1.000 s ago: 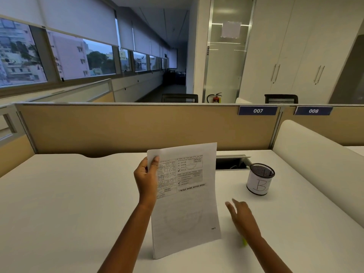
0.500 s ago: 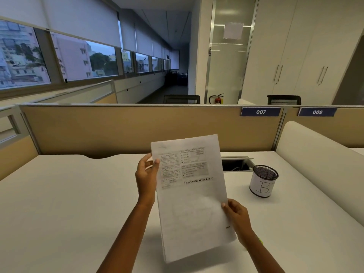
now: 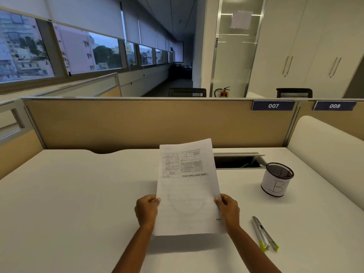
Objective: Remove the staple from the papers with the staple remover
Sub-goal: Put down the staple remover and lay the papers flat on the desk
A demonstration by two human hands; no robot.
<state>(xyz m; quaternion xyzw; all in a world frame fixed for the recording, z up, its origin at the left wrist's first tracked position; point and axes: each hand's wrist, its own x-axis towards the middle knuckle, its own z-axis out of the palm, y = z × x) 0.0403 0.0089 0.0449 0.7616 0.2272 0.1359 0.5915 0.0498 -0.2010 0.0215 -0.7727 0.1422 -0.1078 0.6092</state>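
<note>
The left hand [image 3: 146, 210] and right hand [image 3: 228, 210] are pinching the side edges of the white printed papers [image 3: 187, 194]. The long silver, yellow-tipped staple remover [image 3: 264, 234] is lying near the right hand, on its right side, pointing away from the person.

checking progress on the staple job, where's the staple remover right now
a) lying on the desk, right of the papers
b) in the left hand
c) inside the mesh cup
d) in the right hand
a: the staple remover lies on the desk to the right of the papers, untouched, while the left hand and right hand each grip a side edge of the papers.
</note>
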